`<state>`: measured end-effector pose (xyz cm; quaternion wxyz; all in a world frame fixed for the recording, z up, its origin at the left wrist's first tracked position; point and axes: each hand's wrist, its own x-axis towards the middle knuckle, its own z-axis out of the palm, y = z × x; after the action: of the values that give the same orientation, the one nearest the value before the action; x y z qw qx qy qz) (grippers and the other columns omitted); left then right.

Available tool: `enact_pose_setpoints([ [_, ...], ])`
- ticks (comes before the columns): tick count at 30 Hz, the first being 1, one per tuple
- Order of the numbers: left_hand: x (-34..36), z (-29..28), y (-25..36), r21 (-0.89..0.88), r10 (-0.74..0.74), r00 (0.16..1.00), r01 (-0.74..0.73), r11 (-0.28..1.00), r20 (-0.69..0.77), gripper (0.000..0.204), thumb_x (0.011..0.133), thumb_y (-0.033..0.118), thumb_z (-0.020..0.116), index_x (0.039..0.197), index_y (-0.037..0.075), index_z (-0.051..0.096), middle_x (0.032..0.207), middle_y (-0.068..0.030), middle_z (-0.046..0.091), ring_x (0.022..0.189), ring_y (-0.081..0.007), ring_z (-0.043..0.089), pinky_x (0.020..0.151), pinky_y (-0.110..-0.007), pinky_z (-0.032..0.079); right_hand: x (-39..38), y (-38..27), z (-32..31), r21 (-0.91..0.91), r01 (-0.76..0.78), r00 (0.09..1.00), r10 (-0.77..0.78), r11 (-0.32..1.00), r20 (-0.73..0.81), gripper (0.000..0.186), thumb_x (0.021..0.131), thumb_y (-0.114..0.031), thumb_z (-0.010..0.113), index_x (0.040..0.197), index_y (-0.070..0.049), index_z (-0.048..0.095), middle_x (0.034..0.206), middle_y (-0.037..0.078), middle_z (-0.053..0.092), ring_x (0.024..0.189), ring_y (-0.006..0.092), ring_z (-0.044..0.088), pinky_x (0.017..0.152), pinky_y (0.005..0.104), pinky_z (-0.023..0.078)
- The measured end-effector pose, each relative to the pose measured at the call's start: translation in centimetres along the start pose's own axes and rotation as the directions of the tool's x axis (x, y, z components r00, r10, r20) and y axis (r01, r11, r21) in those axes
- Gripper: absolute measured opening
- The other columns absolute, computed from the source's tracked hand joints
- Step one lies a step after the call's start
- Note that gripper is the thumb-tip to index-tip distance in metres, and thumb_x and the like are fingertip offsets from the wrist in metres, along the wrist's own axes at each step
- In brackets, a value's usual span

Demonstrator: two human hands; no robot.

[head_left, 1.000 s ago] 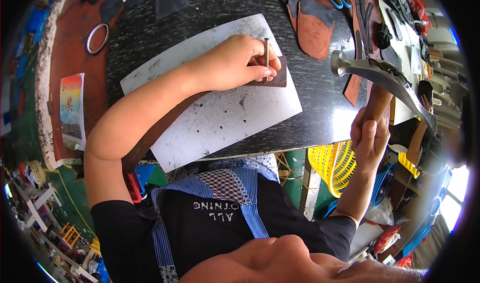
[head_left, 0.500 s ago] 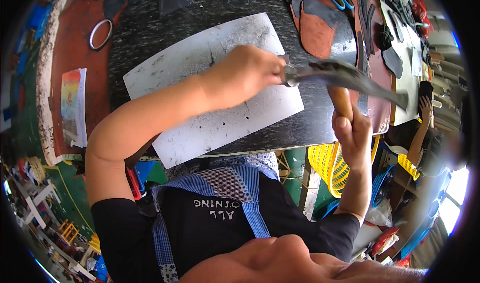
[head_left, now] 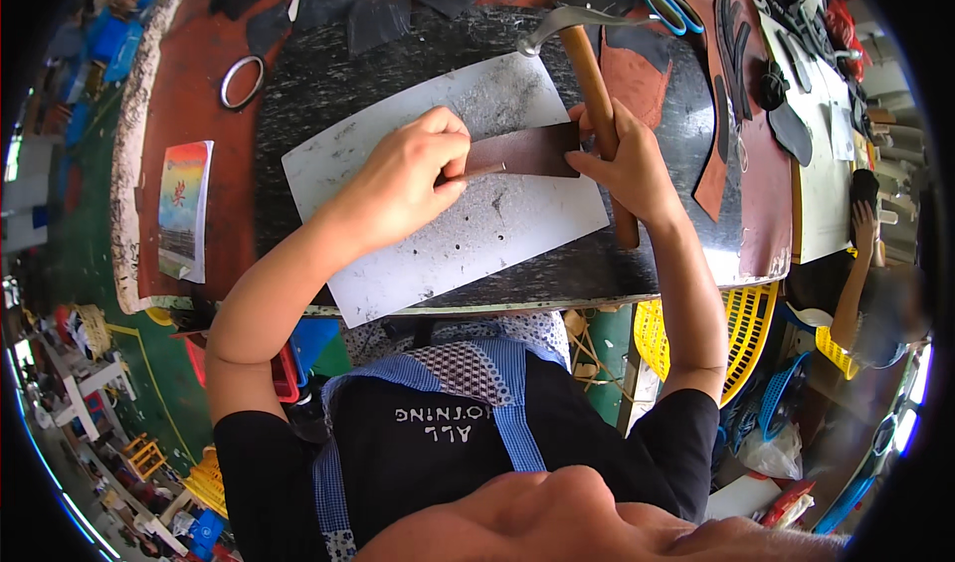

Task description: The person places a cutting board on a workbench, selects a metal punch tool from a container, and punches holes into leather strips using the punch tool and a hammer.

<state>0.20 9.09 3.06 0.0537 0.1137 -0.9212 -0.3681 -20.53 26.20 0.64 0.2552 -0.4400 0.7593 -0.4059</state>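
Note:
My left hand (head_left: 406, 176) is closed on one end of a dark brown leather strip (head_left: 529, 151), over a scuffed white board (head_left: 383, 264). A thin pale rod (head_left: 485, 172) sticks out from its fingers along the strip's near edge; its kind I cannot make out. My right hand (head_left: 634, 169) pinches the strip's other end between thumb and fingers. The same hand holds a hammer (head_left: 589, 77) by its wooden handle, with the curved metal head pointing away from me. A few small holes show in the board.
Blue-handled scissors (head_left: 668, 7) and leather pieces (head_left: 632, 75) lie at the far right. Dark scraps (head_left: 378, 25) line the far side. A tape ring (head_left: 242, 83) and a colourful booklet (head_left: 186, 212) sit at left. Yellow baskets (head_left: 746, 338) stand below the table's right edge.
The hammer, earlier swung across close to my left hand, now stands upright in my right hand. My left hand has drawn back to the left, and my right hand has taken the strip's end.

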Motion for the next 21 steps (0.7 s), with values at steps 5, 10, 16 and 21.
enact_pose_setpoints([
  [5,0.0,-0.4,-0.4,-0.080,-0.056,0.998,0.057,0.995,0.017,0.022,0.070,0.000,0.071,0.069,-0.001,0.049,0.085,-0.0108,0.059,0.076,-0.0207,0.059,0.069,-0.031,0.045,0.6,0.2,-0.8,0.046,-0.060,0.998,0.059,0.997,0.026,0.030,0.071,-0.002,0.072,0.096,-0.002,0.056,0.084,0.005,0.062,0.077,0.0130,0.059,0.073,0.0267,0.048],
  [10,-2.0,-2.1,-1.2,-0.339,-0.251,0.941,0.319,0.885,0.228,0.021,0.078,0.004,0.072,0.071,0.001,0.052,0.076,-0.0046,0.062,0.070,-0.0100,0.058,0.065,-0.026,0.046,0.9,1.2,-1.2,0.323,-0.026,1.000,0.028,0.946,-0.002,0.025,0.075,-0.001,0.068,0.097,-0.002,0.056,0.086,0.003,0.060,0.078,0.0103,0.057,0.074,0.0246,0.047],
  [16,-11.0,-3.3,0.7,-0.585,-0.324,0.897,0.442,0.680,0.301,0.020,0.080,0.004,0.072,0.074,0.003,0.054,0.074,-0.0032,0.064,0.074,-0.0066,0.060,0.065,-0.023,0.048,2.4,0.3,-1.6,0.302,-0.022,1.000,0.021,0.953,0.005,0.026,0.074,0.002,0.067,0.096,-0.001,0.054,0.086,0.003,0.060,0.076,0.0116,0.059,0.072,0.0250,0.050],
  [21,-16.5,-1.5,2.0,-0.613,-0.445,0.823,0.563,0.555,0.353,0.020,0.081,0.003,0.071,0.075,0.004,0.052,0.075,0.0020,0.058,0.074,-0.0034,0.056,0.062,-0.021,0.044,6.0,0.0,-0.8,0.267,0.097,0.984,-0.132,0.959,0.118,0.027,0.073,0.003,0.068,0.096,0.000,0.055,0.087,0.005,0.061,0.077,0.0121,0.060,0.073,0.0261,0.051],
])
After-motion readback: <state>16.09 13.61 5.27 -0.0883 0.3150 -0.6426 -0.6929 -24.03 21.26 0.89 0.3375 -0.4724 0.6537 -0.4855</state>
